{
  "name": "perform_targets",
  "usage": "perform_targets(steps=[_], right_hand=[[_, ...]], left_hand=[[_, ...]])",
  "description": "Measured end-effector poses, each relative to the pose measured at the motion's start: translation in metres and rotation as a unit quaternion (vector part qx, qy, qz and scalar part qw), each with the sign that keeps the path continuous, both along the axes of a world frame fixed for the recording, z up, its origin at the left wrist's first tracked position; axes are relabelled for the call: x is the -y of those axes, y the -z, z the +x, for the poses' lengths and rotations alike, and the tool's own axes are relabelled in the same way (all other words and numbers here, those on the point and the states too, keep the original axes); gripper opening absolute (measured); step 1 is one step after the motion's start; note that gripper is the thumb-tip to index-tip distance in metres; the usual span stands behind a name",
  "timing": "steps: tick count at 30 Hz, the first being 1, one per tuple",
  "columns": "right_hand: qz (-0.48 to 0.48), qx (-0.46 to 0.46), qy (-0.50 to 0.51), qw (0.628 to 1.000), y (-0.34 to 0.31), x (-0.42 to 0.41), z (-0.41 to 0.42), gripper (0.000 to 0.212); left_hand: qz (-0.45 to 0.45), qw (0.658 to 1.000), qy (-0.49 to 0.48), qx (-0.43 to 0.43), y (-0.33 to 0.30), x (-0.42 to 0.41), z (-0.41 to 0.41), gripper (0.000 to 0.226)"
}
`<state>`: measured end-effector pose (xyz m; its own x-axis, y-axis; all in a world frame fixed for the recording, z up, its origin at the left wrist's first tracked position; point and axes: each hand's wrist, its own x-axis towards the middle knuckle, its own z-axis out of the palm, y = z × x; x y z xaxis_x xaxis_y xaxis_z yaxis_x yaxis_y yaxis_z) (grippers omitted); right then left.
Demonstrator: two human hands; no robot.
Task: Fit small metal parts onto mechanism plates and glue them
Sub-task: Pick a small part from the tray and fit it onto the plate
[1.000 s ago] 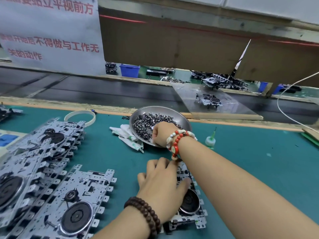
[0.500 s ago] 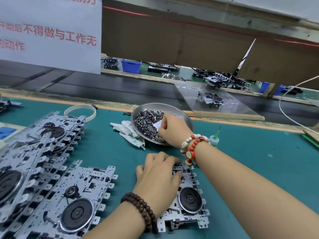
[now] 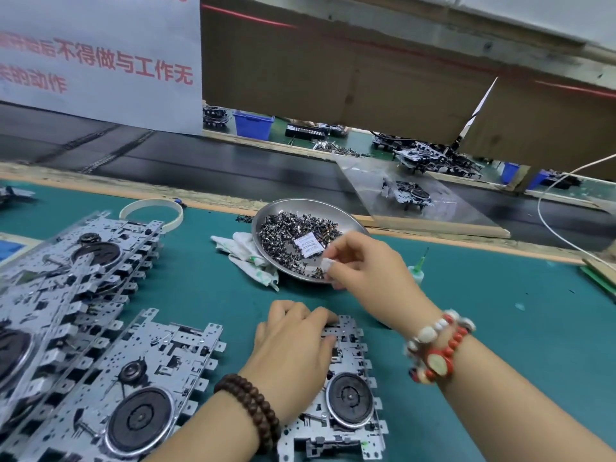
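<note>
A mechanism plate with a round black wheel lies on the green mat in front of me. My left hand lies flat on its left part and holds it down. Behind it a steel dish holds a heap of small metal parts and a white paper sachet. My right hand is at the dish's near rim. Its taped fingertips are pinched together on a small metal part. A small green-tipped glue bottle stands right of the dish, partly hidden by that hand.
Stacks of mechanism plates fill the left side, the nearest stack close to my left wrist. A white cloth lies beside the dish and a tape ring further left. A conveyor belt runs behind the mat. A white cable loops at right.
My right hand has drawn back from the middle of the dish to its near rim, fingertips pinched. The sachet is now uncovered. My left hand stays on the plate.
</note>
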<state>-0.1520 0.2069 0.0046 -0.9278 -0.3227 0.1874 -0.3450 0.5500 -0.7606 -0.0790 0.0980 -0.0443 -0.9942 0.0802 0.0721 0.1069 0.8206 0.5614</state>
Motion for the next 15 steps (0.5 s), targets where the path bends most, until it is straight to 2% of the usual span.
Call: perform_targets(steps=[2,4,8,12,15], right_hand=[[-0.095,0.054,-0.021,0.994,0.001,-0.012,0.018,0.016],[-0.140,0.088,-0.035,0.986,0.006,-0.022,0.032,0.017],[-0.181,0.120,-0.011,0.976,0.020,-0.034,0.045,0.017],[-0.192,0.150,0.014,0.970,0.029,-0.038,0.046,0.015],[-0.203,0.159,0.019,0.966,0.033,-0.041,0.048,0.020]], left_hand=[[0.017,1.000,-0.006,0.000,-0.001,-0.001,0.002,0.032],[0.039,0.999,-0.012,0.002,-0.002,-0.003,0.002,0.032],[0.043,0.999,-0.029,0.008,-0.004,-0.005,0.002,0.032],[0.139,0.985,-0.097,0.005,-0.014,-0.008,-0.002,0.011],[0.150,0.986,-0.074,-0.016,-0.016,-0.010,-0.004,0.009]])
